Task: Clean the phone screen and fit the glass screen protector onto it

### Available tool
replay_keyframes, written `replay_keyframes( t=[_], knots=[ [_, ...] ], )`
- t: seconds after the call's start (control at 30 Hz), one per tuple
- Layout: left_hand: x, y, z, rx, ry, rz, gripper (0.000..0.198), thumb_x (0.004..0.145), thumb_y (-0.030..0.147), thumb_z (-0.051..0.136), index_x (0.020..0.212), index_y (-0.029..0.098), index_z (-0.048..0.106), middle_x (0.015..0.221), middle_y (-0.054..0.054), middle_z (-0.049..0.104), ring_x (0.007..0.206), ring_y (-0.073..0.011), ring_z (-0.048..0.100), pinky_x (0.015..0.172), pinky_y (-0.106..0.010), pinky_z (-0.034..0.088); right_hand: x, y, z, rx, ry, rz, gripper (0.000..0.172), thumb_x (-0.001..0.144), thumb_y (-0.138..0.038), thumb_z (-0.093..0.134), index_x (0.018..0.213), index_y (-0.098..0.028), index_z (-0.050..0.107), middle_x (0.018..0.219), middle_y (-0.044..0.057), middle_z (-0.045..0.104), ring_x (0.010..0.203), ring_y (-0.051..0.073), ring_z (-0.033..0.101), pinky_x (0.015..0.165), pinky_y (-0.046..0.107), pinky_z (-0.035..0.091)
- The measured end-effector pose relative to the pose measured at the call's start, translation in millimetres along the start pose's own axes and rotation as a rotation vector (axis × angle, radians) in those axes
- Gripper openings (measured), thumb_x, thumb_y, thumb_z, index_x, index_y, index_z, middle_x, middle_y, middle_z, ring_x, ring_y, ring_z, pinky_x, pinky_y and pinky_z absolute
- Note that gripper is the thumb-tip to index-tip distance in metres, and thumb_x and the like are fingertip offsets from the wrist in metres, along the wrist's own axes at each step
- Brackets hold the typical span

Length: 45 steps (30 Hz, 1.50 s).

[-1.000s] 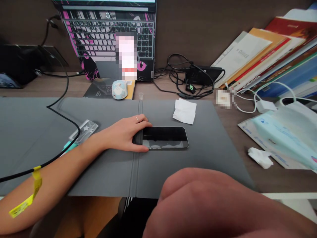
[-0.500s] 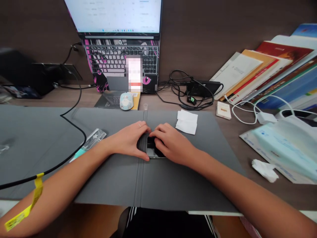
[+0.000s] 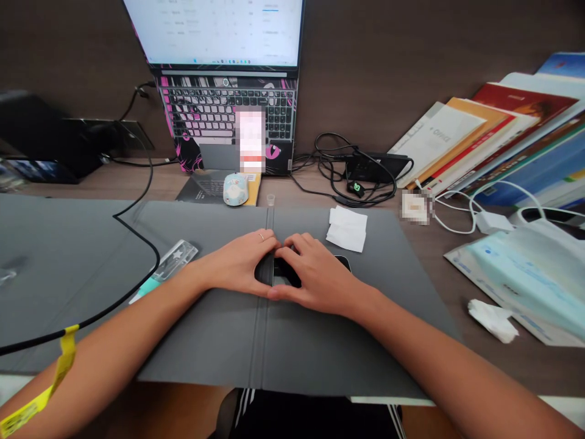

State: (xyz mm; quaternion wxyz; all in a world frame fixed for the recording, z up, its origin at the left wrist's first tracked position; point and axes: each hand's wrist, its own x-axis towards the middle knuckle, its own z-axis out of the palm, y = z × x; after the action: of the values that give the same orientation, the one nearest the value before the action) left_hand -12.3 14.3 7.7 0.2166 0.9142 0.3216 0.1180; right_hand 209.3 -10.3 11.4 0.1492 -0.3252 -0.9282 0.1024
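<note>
Phone [image 3: 287, 274] under R hand [image 3: 315, 272], L hand [image 3: 244, 260] at L end; both hands curved, grip unclear.

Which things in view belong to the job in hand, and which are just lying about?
Likely in the job:
phone, left hand at its end, right hand over it
grey mat beneath

Apparently just about:
laptop
mouse
flat tissue
crumpled tissue

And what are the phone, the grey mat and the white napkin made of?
The phone seems to have a glass front: dark, smooth and reflecting light; its thin, pale edge could be metal or plastic. The mat looks like matt, leathery plastic, with long straight creases, though maybe leather. The napkin looks like thin, dull paper, with uneven edges.
</note>
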Motion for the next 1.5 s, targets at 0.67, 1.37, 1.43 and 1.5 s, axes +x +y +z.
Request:
replay_keyframes(
  t=[0.67,1.37,1.43,1.5],
  knots=[
    [-1,6,0.5,0.038,0.017,0.012,0.057,0.073,0.067,0.074,0.095,0.021,0.049,0.094,-0.004,0.055,0.082,-0.0216,0.051,0.072,-0.038,0.047,2,-3,10,-0.077,0.03,0.005,0.081,0.079,-0.086,0.051,0.111,-0.012,0.059,0.108,0.016,0.061,0.094,0.03,0.052,0.085,0.047,0.049],
    [-2,7,-0.3,0.047,0.015,0.001,0.055,0.073,0.064,0.075,0.093,0.021,0.048,0.093,-0.003,0.054,0.082,-0.0214,0.052,0.073,-0.037,0.044,3,-3,15,-0.151,0.057,0.006,0.084,0.075,-0.091,0.048,0.107,-0.013,0.056,0.109,0.013,0.058,0.096,0.029,0.05,0.089,0.044,0.042],
    [-2,7,-0.5,0.044,0.011,-0.001,0.055,0.073,0.064,0.076,0.093,0.021,0.048,0.092,-0.002,0.054,0.082,-0.0213,0.052,0.073,-0.037,0.044,3,-2,16,-0.152,0.065,0.008,0.084,0.075,-0.091,0.049,0.107,-0.013,0.056,0.109,0.013,0.058,0.096,0.029,0.05,0.09,0.044,0.041],
    [-2,7,-0.8,0.048,0.013,-0.002,0.055,0.073,0.064,0.076,0.093,0.021,0.049,0.091,-0.002,0.054,0.081,-0.0212,0.052,0.072,-0.036,0.044,4,-2,16,-0.147,0.064,0.012,0.083,0.075,-0.09,0.05,0.107,-0.014,0.056,0.109,0.013,0.058,0.097,0.029,0.05,0.09,0.044,0.04]
  ],
)
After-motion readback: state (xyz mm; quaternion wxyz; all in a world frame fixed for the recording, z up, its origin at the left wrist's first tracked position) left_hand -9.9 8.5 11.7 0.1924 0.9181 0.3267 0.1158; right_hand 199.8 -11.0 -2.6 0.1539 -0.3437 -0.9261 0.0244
